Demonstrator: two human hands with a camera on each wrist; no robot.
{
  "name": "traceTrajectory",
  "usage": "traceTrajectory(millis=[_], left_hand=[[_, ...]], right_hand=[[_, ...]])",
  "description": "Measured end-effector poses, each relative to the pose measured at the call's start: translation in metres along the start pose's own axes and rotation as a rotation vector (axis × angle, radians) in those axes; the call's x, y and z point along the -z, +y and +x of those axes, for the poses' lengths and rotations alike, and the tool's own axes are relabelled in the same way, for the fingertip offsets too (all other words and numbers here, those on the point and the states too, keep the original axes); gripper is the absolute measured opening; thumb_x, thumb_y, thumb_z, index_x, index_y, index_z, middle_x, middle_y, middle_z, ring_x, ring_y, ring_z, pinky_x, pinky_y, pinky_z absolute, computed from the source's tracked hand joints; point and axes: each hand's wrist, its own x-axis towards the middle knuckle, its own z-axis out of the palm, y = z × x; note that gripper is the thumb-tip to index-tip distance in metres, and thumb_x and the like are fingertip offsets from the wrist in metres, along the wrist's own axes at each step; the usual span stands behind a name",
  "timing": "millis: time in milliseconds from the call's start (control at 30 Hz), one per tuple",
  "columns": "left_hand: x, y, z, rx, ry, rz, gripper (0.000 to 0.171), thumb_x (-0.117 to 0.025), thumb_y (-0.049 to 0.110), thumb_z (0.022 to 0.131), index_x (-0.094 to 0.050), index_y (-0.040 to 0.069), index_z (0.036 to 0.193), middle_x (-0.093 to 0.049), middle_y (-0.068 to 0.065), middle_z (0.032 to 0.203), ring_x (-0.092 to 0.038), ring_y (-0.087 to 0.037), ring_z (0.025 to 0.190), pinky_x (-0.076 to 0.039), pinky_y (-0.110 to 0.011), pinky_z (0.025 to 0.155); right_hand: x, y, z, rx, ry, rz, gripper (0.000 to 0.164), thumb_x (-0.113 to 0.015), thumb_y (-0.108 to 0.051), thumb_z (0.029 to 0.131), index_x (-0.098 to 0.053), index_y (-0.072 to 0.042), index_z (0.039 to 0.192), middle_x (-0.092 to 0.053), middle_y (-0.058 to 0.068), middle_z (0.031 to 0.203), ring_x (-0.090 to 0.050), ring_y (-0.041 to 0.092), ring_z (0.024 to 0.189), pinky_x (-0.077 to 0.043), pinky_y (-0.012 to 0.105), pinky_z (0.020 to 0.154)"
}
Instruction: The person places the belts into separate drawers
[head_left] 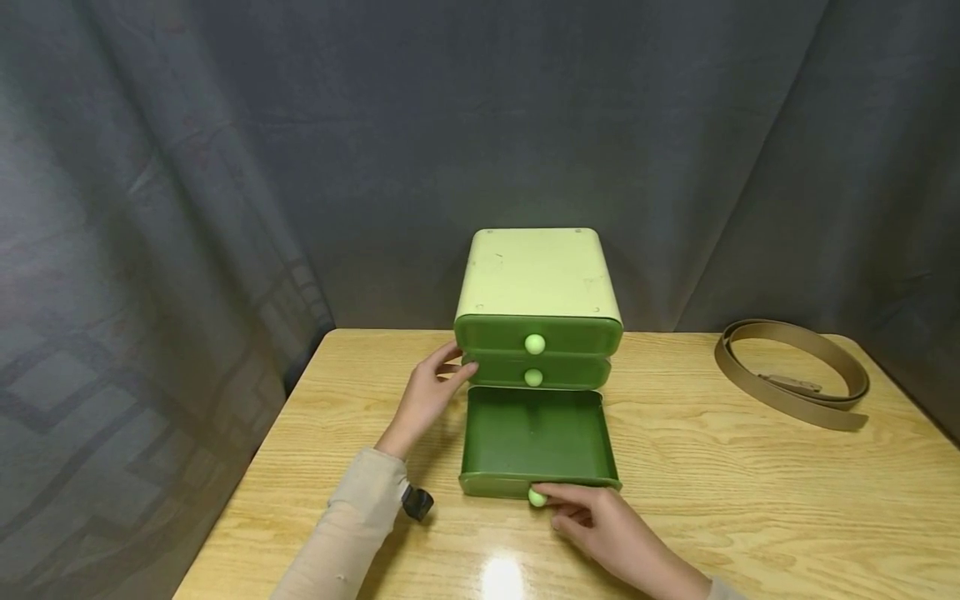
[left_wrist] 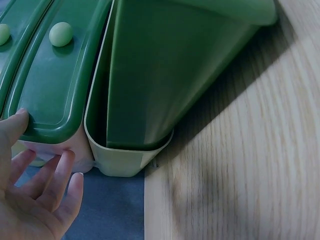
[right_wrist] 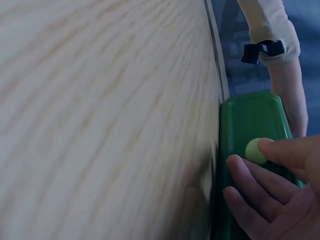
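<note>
A small drawer cabinet (head_left: 538, 271) with a pale yellow-green top and three green drawers stands on the table. Its bottom drawer (head_left: 536, 433) is pulled far out, and nothing lies inside. My left hand (head_left: 426, 393) steadies the cabinet's left side; in the left wrist view the thumb touches the middle drawer (left_wrist: 62, 85) at its front edge and the fingers lie along the side wall. With thumb and index finger, my right hand (head_left: 611, 529) pinches the round light-green knob (right_wrist: 256, 151) of the bottom drawer; the other fingers are loosely bent below it.
A coiled brown belt (head_left: 791, 375) lies on the wooden table (head_left: 712, 475) at the right. Behind the table hangs a dark grey curtain (head_left: 525, 117). A black strap piece (head_left: 417, 502) sticks out from the left wrist.
</note>
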Motion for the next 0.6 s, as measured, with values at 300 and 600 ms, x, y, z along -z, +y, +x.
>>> traceTrajectory(millis=[300,600], left_hand=[[0.0,0.001,0.001,-0.001,0.002,0.014,0.053,-0.069,0.03,0.095,-0.054,0.012,0.143,-0.062,-0.006,0.131,-0.062,-0.022,0.108,-0.049,-0.042,0.093],[0.0,0.001,0.0,0.005,0.008,0.004,0.056,-0.07,0.03,0.094,-0.053,0.011,0.144,-0.061,-0.009,0.132,-0.061,-0.025,0.108,-0.048,-0.045,0.093]], right_hand=[[0.018,-0.002,-0.013,0.03,0.028,-0.057,0.028,-0.067,-0.021,0.096,-0.071,-0.015,0.122,-0.071,0.002,0.116,-0.065,0.014,0.105,-0.055,0.027,0.079],[0.044,-0.003,-0.029,0.085,0.193,-0.182,0.02,-0.068,-0.024,0.095,-0.076,-0.015,0.111,-0.074,-0.003,0.105,-0.065,0.004,0.094,-0.053,0.026,0.071]])
